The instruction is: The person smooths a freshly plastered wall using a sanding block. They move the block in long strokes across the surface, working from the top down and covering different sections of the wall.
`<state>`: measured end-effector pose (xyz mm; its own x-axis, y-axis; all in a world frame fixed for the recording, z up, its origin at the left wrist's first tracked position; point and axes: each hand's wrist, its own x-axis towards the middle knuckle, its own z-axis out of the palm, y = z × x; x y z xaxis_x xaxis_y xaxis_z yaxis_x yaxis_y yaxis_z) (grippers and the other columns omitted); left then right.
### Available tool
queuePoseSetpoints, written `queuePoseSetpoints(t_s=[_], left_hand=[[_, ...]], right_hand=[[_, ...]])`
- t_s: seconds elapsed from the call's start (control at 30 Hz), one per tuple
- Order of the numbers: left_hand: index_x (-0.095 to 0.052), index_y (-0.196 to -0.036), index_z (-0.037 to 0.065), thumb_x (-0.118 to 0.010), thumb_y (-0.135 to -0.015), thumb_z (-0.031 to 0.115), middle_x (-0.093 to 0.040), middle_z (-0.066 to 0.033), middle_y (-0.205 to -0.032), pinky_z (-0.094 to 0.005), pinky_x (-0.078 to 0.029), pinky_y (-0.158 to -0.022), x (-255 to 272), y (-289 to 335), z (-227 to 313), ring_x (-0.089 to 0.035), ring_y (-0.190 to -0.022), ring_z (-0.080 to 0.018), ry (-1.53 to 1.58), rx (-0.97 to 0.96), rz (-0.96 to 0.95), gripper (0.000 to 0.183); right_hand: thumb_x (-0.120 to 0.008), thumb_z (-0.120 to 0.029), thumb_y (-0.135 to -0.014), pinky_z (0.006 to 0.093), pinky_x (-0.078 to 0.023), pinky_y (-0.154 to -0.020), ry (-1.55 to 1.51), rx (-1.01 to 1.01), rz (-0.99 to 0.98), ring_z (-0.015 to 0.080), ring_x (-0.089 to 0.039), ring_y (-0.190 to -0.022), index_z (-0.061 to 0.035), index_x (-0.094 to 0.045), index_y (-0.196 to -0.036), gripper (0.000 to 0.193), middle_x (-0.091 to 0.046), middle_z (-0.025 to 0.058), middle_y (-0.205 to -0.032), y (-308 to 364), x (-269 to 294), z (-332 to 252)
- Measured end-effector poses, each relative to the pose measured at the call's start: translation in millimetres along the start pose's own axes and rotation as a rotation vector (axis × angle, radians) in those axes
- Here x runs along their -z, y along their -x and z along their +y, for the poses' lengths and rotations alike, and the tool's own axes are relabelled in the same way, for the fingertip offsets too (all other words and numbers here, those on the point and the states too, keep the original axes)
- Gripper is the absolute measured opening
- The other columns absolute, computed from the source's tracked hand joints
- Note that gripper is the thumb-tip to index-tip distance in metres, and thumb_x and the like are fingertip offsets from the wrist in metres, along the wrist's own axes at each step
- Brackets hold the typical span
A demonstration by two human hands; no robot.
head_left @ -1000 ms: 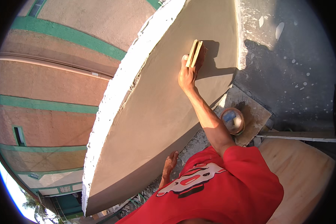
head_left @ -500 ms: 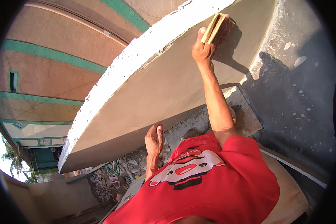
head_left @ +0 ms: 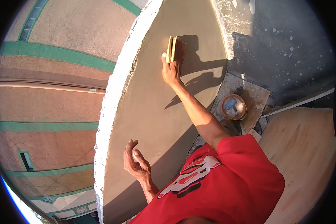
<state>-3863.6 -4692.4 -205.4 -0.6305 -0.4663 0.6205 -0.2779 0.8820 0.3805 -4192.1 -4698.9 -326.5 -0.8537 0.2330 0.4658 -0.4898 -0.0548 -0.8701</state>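
My right hand (head_left: 171,73) is closed around a flat hand-sized block (head_left: 171,49) with pale yellow edges and a dark reddish side. That block is against, or very close to, the smooth grey-brown plaster (head_left: 149,100) of a wall; I cannot tell whether it touches. My right arm is stretched forward, and shadows of hand and block fall on the plaster to the right. Lower and further left, my left hand (head_left: 137,162) is open and holds nothing, its fingers loosely bent and apart. It appears in front of the plaster's lower part.
A rough white edge (head_left: 114,93) bounds the plaster on the left. To the right, an orange-brown bucket (head_left: 234,107) with some things inside stands on a stained slab (head_left: 261,95). Beyond are a dark grey spotted surface (head_left: 287,56) and a plywood sheet (head_left: 302,149).
The view has turned and shifted, bringing the bucket into sight. My right hand still grips the block, now lower along the plaster. My left hand has risen and its fingers have spread more.
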Motion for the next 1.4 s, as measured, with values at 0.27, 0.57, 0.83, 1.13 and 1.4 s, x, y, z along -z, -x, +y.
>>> queuePoseSetpoints(t_s=[0.27,0.57,0.83,1.13,1.4], left_hand=[[-0.049,-0.151,0.010,-0.067,-0.094,0.012,-0.043,-0.0187,-0.156,-0.0527,-0.034,-0.118,38.8,-50.7,-1.0,-0.042,-0.144,-0.0331,-0.289,-0.336,-0.118,0.059],[-0.062,-0.135,0.004,-0.065,-0.099,0.022,-0.071,-0.0154,-0.125,-0.0486,-0.045,-0.109,15.0,-31.6,-12.5,-0.066,-0.119,-0.0345,0.210,-0.498,-0.304,0.040],[-0.066,-0.122,0.000,-0.069,-0.096,0.013,-0.072,-0.0196,-0.115,-0.0426,-0.057,-0.088,-89.8,76.5,-69.9,-0.071,-0.104,-0.0354,0.087,-0.203,-1.229,0.029],[-0.061,-0.131,0.001,-0.058,-0.104,0.035,-0.069,-0.0281,-0.121,-0.0456,-0.055,-0.093,-146.0,215.5,-169.0,-0.069,-0.112,-0.0401,-0.112,0.439,-1.740,0.044],[-0.048,-0.144,-0.001,-0.058,-0.102,0.040,-0.058,-0.0309,-0.138,-0.0483,-0.049,-0.102,-229.2,336.1,-240.3,-0.059,-0.127,-0.0421,-0.099,0.342,-1.952,0.059]], right_hand=[[-0.044,-0.044,-0.108,0.0461,-0.040,-0.109,-0.318,-0.656,0.132,0.0367,-0.053,-0.132,0.0001,-0.048,-0.145,0.058,-0.053,0.0230,-0.146,133.8,-7.4,94.1],[-0.062,-0.032,-0.100,0.0583,-0.038,-0.109,0.189,0.195,0.005,0.0384,-0.044,-0.137,-0.0021,-0.042,-0.151,0.062,-0.040,0.0219,-0.155,135.9,-20.6,-55.8],[-0.050,-0.044,-0.105,0.0505,-0.045,-0.104,-0.092,-1.213,0.380,0.0377,-0.056,-0.125,-0.0020,-0.045,-0.148,0.060,-0.058,0.0187,-0.135,207.2,38.4,254.4],[-0.052,-0.039,-0.106,0.0538,-0.019,-0.125,0.010,-0.585,0.055,0.0389,-0.019,-0.155,-0.0045,-0.023,-0.162,0.071,-0.018,0.0222,-0.167,267.6,17.4,147.4],[-0.052,-0.038,-0.105,0.0501,-0.043,-0.099,0.081,-0.816,0.425,0.0344,-0.059,-0.112,-0.0008,-0.050,-0.130,0.045,-0.061,0.0185,-0.116,118.2,74.2,403.2]])
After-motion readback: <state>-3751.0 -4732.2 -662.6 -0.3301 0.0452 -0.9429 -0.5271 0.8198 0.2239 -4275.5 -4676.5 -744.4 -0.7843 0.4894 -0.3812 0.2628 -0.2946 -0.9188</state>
